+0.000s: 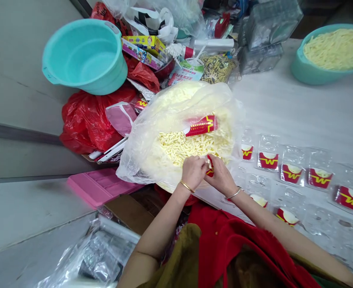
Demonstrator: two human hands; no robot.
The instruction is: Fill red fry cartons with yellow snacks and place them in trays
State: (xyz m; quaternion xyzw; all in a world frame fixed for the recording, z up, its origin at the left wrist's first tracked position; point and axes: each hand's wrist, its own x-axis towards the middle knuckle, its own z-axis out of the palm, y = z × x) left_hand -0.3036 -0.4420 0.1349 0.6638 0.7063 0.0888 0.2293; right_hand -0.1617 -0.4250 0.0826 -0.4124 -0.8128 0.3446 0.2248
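My right hand [222, 177] grips a small red fry carton [210, 171] with a yellow zigzag on it. Against the carton's mouth, my left hand [194, 172] is closed in a pinch, with pale fry-shaped pieces [208, 163] at its fingertips; how many is hidden. Both hands are over the near edge of a large clear plastic bag [146, 136], opened wide. Inside lies a heap of short, pale yellow fry pieces [176, 147]. A nested stack of flat red cartons [202, 126] rests on the heap, just beyond my hands.
Clear plastic blister packs with red cartons [268, 160] lie in rows on the white table [272, 104] at right. A turquoise basin of pale strips [317, 78] stands far right; another turquoise basin [84, 56] is upper left, above red bags [86, 120]. A pink tray [101, 186] lies left.
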